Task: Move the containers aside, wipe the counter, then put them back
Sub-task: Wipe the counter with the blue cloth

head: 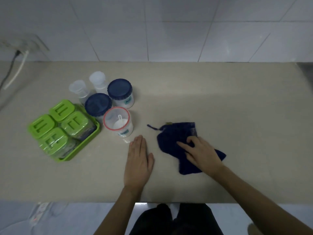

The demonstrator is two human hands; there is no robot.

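A dark blue cloth (176,133) lies on the beige counter (220,99), right of centre. My right hand (201,153) rests on top of it, fingers curled and pinching its fabric. My left hand (138,161) lies flat on the bare counter, palm down, fingers together, holding nothing. Grouped at the left are the containers: a green tray (84,146) with several green-lidded boxes (74,123), two blue-lidded jars (120,89) (97,104), an open red-rimmed jar (116,121) with a white scoop inside, and two clear bottles (77,89) (98,80). My left fingertips are just below the red-rimmed jar.
A white tiled wall (169,31) backs the counter. A wall socket with cables (18,53) sits at the far left. The counter's front edge (169,201) runs near my body. A sink edge (304,67) shows at the far right.
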